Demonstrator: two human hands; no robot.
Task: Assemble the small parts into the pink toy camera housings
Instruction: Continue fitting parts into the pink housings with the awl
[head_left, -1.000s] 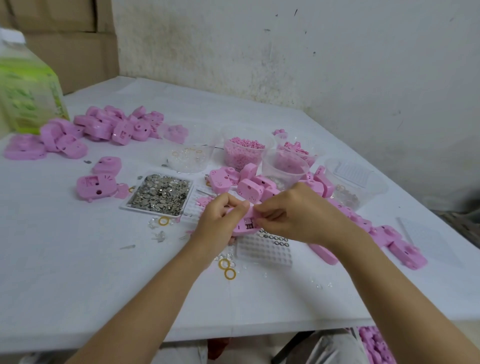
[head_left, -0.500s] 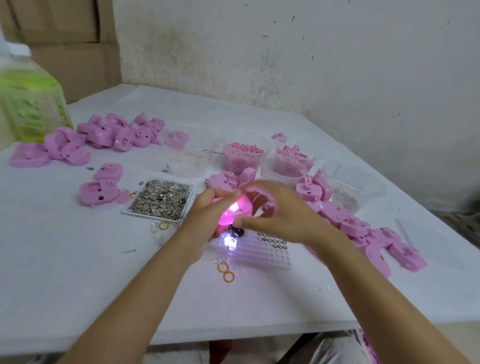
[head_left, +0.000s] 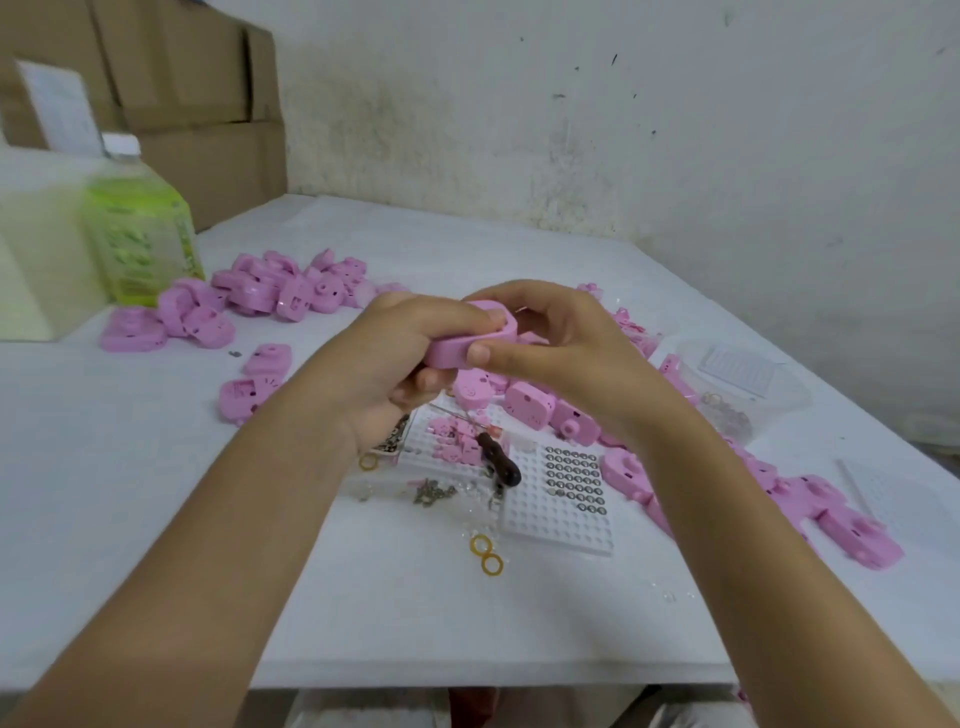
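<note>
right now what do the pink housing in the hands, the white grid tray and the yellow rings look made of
Pink housing: moulded plastic by the look, matte, with uniform colour and rounded edges.
White grid tray: likely plastic too, stiff, with regular moulded dimples.
Yellow rings: probably rubber or soft plastic, thin and translucent amber; the picture cannot settle which.

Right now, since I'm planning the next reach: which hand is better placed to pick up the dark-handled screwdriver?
Probably the right hand. Its thumb and fingers only pinch the end of the pink housing, while the left hand wraps it; the screwdriver lies between both forearms, within either's reach.
</note>
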